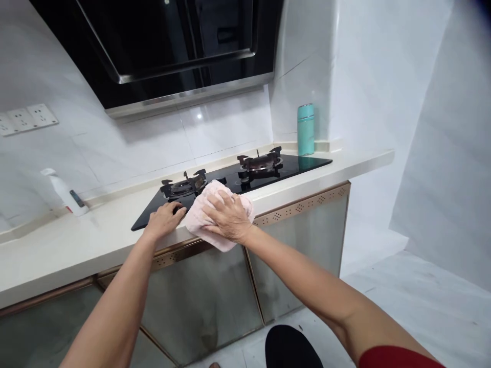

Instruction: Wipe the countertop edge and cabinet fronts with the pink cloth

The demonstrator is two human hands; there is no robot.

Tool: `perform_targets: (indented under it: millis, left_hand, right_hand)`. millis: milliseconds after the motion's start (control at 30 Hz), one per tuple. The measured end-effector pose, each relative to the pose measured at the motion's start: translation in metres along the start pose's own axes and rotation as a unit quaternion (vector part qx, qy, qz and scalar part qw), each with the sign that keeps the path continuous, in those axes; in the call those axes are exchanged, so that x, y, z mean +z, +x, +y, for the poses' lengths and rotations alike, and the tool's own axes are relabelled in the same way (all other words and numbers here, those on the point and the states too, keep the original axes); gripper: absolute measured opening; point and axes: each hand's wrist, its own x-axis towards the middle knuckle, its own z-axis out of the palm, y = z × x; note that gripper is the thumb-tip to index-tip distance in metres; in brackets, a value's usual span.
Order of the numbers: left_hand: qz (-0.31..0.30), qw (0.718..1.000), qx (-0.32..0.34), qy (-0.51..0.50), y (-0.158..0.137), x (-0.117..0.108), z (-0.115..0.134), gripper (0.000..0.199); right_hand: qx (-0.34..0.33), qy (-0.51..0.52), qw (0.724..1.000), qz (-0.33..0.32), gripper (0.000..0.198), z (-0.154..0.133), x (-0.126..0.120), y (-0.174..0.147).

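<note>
My right hand [227, 217] presses a fluffy pale pink cloth [203, 209] against the front edge of the gas hob [301, 162], fingers spread over it. Part of the cloth hangs over the counter's front edge. To the left, my left hand [164, 221] rests on the hob's front left corner area, its thumb and fingers slightly apart with no held object visible. Behind it stands the left burner [182, 188] with its dark pan supports. The right burner [263, 162] lies beyond the cloth. The cloth hides part of the hob's front middle.
A turquoise flask [306, 130] stands behind the hob's right end. On the pale counter [99, 225] at left is a white spray bottle [65, 193]. A black range hood [184, 56] hangs above. Glass-fronted cabinets [203, 296] lie below. Wall sockets [28, 118] are at left.
</note>
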Motion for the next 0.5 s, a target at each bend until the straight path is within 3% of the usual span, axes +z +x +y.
perform_targets:
  millis: [133,500]
  left_hand:
    - [0.002,1.0,0.004,0.002,0.0,-0.001,0.0,0.051]
    - [-0.014,1.0,-0.003,-0.001,0.001,-0.003,0.003,0.054]
  right_hand:
    - [-0.019,-0.003,1.0,0.002,0.054,0.036,0.003,-0.023]
    - [0.163,-0.107,0.98,-0.044,0.067,0.181,-0.022,-0.102]
